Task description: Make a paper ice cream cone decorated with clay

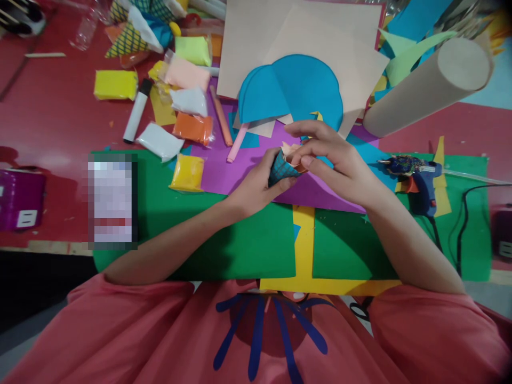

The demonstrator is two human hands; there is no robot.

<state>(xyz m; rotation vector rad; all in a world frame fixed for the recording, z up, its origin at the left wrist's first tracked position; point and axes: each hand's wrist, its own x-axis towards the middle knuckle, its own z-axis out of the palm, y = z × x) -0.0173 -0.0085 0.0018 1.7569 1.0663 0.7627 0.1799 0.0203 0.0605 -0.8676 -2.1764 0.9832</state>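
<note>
"Where are we centring the clock?"

"On the small cone-shaped holder of blue crisscross-patterned paper with a peach lining [280, 169]. Twelve is away from the person."

"And who has it?"

"The left hand [258, 184], wrapped around its side from eight o'clock, with the thumb along the near face. It's tilted, and its mouth leans towards two."

"What about the right hand [334, 160]?"

"That comes in from four o'clock, fingers curved, some tips at the peach rim. I can't tell whether they pinch it or merely touch."

"What lies beneath?"

"A flat purple sheet [218, 178] under both hands. Nearer the person are two flat green sheets, one at seven [240, 245], one at five [340, 250], with a yellow strip [304, 240] between them at six. All of it is on a red table [52, 117]."

"And around the rim of the clock?"

"At twelve, rounded bright-blue paper pieces [308, 85] overlap pale tan sheets [248, 42]. At two, a thick beige cardboard tube [412, 98] leans. At three, a dark-blue glue gun [424, 184] points its nozzle towards the right hand."

"To the left?"

"At nine, a yellow soft packet in clear plastic [187, 173]. At ten, an orange one [193, 129], and farther out, a white marker with a black cap [136, 114]."
</note>
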